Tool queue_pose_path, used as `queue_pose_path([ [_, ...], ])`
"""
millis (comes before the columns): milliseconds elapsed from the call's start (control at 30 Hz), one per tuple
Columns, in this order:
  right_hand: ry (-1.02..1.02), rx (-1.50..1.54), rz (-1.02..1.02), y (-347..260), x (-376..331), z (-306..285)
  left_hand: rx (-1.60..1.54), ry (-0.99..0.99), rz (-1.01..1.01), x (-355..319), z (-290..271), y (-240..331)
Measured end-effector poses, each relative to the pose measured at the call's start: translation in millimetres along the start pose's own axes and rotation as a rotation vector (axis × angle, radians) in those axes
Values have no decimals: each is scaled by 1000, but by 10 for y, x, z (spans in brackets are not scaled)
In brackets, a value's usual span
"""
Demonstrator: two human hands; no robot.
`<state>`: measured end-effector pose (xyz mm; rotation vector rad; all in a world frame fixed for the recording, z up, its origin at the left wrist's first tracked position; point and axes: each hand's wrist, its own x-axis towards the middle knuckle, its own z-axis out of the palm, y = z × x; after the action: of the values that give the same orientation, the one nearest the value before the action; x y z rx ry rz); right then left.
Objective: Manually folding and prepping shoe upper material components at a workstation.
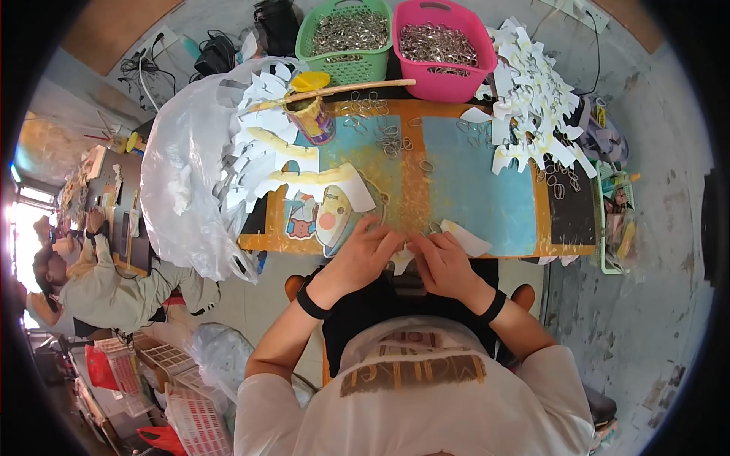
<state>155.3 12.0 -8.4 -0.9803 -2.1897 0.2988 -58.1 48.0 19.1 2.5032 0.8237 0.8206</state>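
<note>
At the table's front edge my left hand (370,248) and my right hand (445,261) meet, fingertips pinched close together. Between them is a white cut-out piece (466,239), which sticks out beyond my right fingers and also shows below the fingertips. A metal ring (434,227) shows beside my right fingers; whether it is attached to the piece I cannot tell. Left of my left hand lies a printed cartoon sheet (332,216). Across its upper part rests a white strip (319,182) smeared with yellow glue.
A glue tin (313,124) with a wooden stick (342,91) across it stands left. Green (342,64) and pink (450,85) baskets of metal rings sit behind. White cut pieces are heaped left (262,114) and right (532,91). A plastic bag (186,167) bulges at left; a person (114,281) works beyond.
</note>
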Motion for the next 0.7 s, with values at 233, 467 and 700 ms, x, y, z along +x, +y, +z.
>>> queue_pose_path([
  [233, -38, 19, 75, -70, 70, -47, -21, -65, -45, -77, -38, -26],
  [467, -130, 7, 99, -82, 135, -93, -5, -183, -102, -26, -144, 87],
  [700, -185, -50, 73, -68, 189, -85, 58, -73, -40, -94, 14, -3],
])
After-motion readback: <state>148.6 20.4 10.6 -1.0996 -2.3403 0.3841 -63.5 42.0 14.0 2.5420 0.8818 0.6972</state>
